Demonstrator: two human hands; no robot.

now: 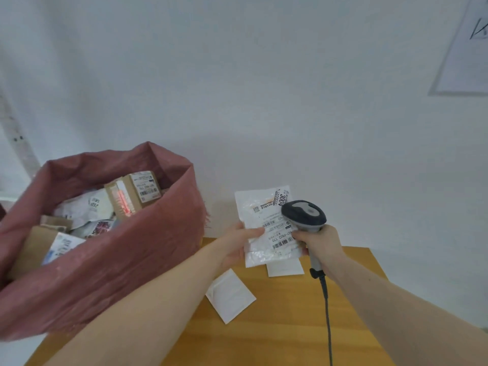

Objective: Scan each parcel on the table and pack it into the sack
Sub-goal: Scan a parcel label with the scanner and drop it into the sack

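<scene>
Dusty pink-red sack [111, 260], with brown cardboard boxes [133, 192] inside wearing white labels striped in black barcodes — one box glows red along its side. The held parcel [266, 228] is glossy white, black print, an orange streak. Scanner [303, 213] dark grey over pale grey — tabletop [290, 326] honey-yellow wood.

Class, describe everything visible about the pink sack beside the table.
The pink sack looks like woven plastic, with a frayed edge toward the table. It stands open at the table's left, mouth rolled wide. Inside lie brown labelled boxes and pale mailers, filling it high. A red glow marks one box. Neither hand touches it.
</scene>
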